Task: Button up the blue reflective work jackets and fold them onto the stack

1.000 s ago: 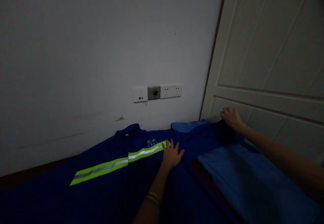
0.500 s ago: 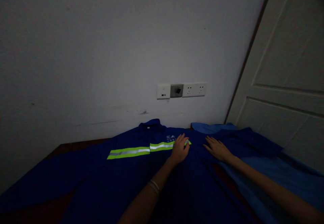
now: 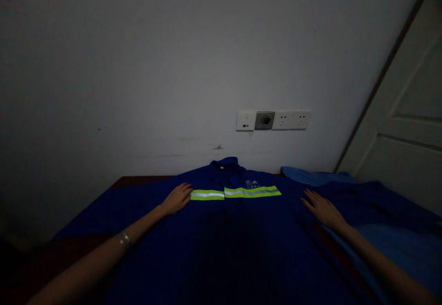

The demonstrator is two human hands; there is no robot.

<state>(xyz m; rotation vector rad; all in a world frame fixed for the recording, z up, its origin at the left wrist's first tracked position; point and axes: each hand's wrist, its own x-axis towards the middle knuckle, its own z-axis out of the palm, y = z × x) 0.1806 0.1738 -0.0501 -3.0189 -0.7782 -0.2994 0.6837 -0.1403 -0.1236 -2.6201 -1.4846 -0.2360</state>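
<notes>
A dark blue work jacket (image 3: 228,231) lies spread flat on a dark table, collar toward the wall, with a yellow-green reflective stripe (image 3: 235,192) across the chest. My left hand (image 3: 177,198) rests flat on the jacket just left of the stripe, fingers stretched out. My right hand (image 3: 322,209) lies flat on the jacket's right shoulder area, fingers spread. Neither hand grips anything. A thin bracelet shows on my left wrist.
A lighter blue garment (image 3: 390,245) lies under the jacket on the right. A white wall with a row of sockets (image 3: 272,120) stands right behind the table. A pale panelled door (image 3: 407,125) is at the right. The room is dim.
The view has swung left. My left hand slid from the right end of the stripe to its left end. My right hand moved outward to the right, staying flat on the jacket.
</notes>
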